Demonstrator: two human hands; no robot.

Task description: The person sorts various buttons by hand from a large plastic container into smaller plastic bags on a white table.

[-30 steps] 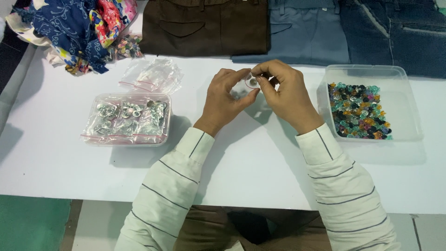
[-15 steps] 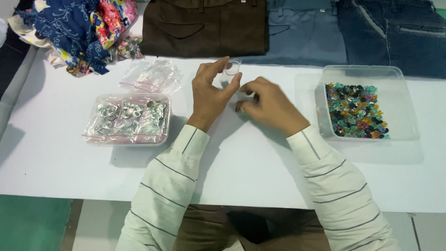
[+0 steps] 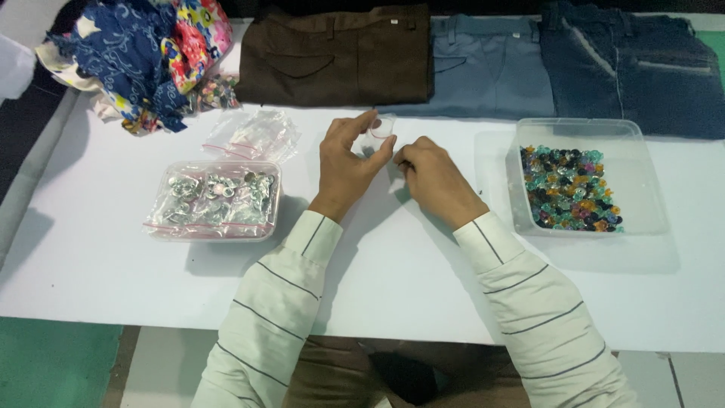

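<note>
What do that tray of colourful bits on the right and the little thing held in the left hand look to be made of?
The tray looks like clear, slightly frosted plastic: the white table shows through its walls. The beads inside glint like glass or glossy plastic. The small ring in the left hand looks see-through, probably plastic.

The white table is bare near the 2 hands; a box of silver bits blocks the left; a tub of beads blocks the right; folded trousers fill the far edge.
</note>
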